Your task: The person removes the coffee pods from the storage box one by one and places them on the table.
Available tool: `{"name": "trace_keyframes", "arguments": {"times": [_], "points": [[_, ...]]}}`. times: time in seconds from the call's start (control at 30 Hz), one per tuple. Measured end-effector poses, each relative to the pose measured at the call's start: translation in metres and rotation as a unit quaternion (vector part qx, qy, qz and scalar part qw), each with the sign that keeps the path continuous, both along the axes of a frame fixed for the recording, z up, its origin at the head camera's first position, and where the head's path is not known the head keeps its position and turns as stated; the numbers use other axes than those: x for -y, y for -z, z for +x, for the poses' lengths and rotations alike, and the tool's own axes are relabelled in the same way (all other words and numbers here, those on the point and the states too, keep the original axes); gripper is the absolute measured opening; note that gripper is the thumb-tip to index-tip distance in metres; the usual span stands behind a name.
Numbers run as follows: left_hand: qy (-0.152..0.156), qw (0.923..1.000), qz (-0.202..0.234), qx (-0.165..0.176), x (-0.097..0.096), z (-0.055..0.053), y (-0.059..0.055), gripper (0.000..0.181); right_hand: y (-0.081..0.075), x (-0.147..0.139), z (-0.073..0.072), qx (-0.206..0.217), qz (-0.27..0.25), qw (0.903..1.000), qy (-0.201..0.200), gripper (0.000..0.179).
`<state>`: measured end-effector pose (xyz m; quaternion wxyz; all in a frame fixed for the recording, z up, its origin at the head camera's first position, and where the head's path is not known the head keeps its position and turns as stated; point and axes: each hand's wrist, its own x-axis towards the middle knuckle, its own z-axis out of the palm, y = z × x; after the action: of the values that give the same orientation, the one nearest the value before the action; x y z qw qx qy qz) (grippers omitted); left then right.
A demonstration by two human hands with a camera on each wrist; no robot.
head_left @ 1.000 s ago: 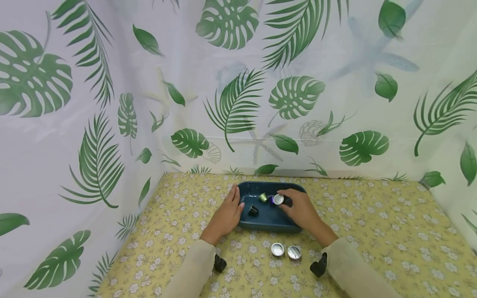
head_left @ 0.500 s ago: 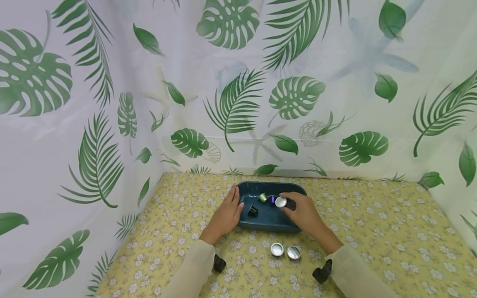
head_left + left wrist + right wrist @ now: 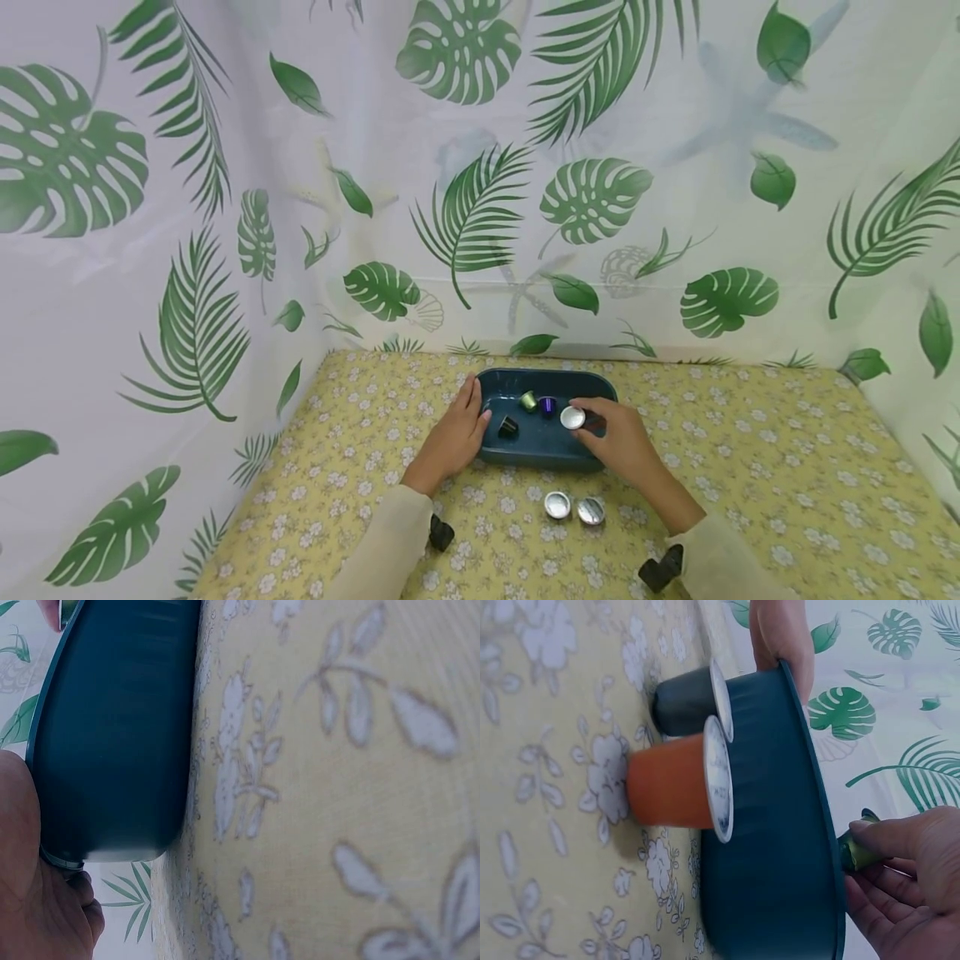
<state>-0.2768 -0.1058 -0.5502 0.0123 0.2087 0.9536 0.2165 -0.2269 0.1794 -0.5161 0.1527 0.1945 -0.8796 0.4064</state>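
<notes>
In the head view, my left hand [image 3: 452, 429] holds the left end of a dark blue baking dish [image 3: 542, 459], thumb over its rim. My right hand [image 3: 622, 435] pinches a coffee capsule [image 3: 572, 417] over the dish's right half, its silver lid facing up. The right wrist view shows that held capsule's green body [image 3: 853, 853], just above the rim. Inside the dish lie a light green capsule [image 3: 528, 402], a purple capsule [image 3: 547, 406] and a black capsule [image 3: 508, 427].
Two more capsules stand lid up on the floral tablecloth [image 3: 360, 500] in front of the dish: a dark grey capsule [image 3: 557, 505] and, to its right, an orange capsule [image 3: 671, 784]. A leaf-patterned curtain [image 3: 495, 192] hangs behind the table and along its left side.
The right hand, with its capsule, has shifted a little right and nearer to me, away from the purple capsule, which now shows fully. My left hand stays on the dish.
</notes>
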Motion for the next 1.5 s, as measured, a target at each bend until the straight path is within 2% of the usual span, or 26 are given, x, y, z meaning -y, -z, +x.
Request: {"name": "trace_keyframes", "arguments": {"times": [0.27, 0.5, 0.73, 1.03, 1.33, 1.5], "points": [[0.000, 1.0000, 0.004, -0.003, -0.001, 0.001, 0.001, 0.064, 0.000, -0.005, 0.015, -0.025, 0.000, 0.9996, 0.014, 0.047], [0.001, 1.0000, 0.001, 0.000, 0.001, -0.001, 0.001, 0.064, -0.001, -0.008, 0.025, -0.015, -0.013, 0.9995, 0.026, 0.049], [0.000, 1.0000, 0.002, 0.004, 0.002, -0.001, 0.000, 0.063, 0.004, -0.005, 0.036, -0.004, -0.029, 0.9994, 0.020, 0.048], [-0.002, 1.0000, 0.006, 0.004, 0.000, 0.000, 0.000, 0.063, -0.001, -0.006, 0.049, 0.005, -0.037, 0.9991, 0.021, 0.047], [0.002, 0.9999, 0.010, 0.002, 0.000, 0.000, 0.000, 0.063, 0.002, -0.009, 0.058, -0.014, -0.043, 0.9987, 0.026, 0.050], [0.002, 0.9999, 0.012, 0.004, 0.000, 0.001, -0.001, 0.063, 0.003, -0.013, 0.064, 0.000, -0.059, 0.9978, 0.029, 0.050]]}}
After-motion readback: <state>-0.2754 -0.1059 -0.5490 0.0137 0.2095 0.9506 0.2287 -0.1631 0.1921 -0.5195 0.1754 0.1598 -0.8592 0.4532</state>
